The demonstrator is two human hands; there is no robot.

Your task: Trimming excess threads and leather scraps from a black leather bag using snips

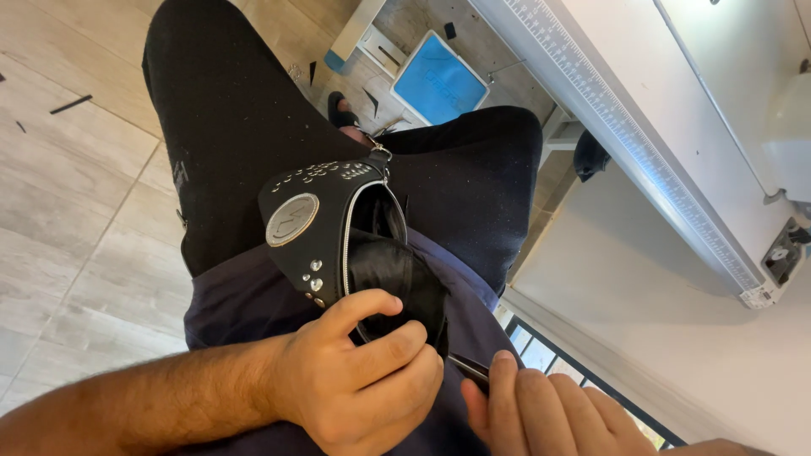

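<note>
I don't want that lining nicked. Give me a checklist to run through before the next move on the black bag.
1. Bag steady: the black studded bag rests on the lap, left hand gripping its open edge. Ok.
2. Zipper open: the zipper is parted and the black lining shows. Ok.
3. Tool in hand: right hand pinches a thin dark tool; what kind it is, cannot tell.
4. Tool tip clear of left fingers: it lies close beside them. Not ok.
5. Lining condition: too dark to judge. Cannot tell.
</note>
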